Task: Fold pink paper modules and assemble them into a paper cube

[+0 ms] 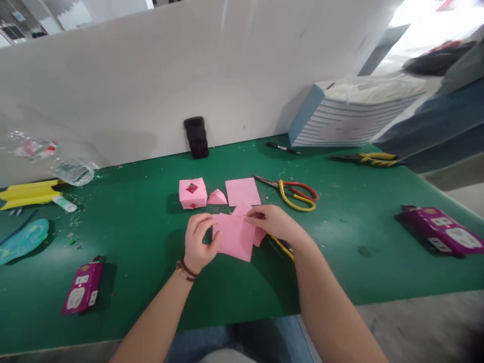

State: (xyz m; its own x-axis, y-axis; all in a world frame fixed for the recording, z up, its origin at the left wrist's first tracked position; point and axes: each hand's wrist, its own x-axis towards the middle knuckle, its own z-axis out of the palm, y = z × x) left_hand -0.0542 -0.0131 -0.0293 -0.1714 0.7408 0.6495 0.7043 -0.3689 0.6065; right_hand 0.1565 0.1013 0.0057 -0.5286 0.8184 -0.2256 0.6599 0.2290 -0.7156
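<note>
The left hand pinches the left edge of a pink paper sheet between thumb and fingers, and the right hand presses its fingertips on the sheet's upper right part; the sheet lies just above the green desk, near its middle. A second pink piece peeks out beneath the right hand. Just behind lie a flat pink square, a small folded pink triangle and a pink paper cube.

The thin sheet could likely crease crookedly or tear if the two hands pull unevenly. A yellow-handled tool lies partly hidden under the right wrist, and red-and-yellow scissors sit near; a sweeping forearm might snag either. Open room lies toward the near desk edge and to the right, before the purple box.
</note>
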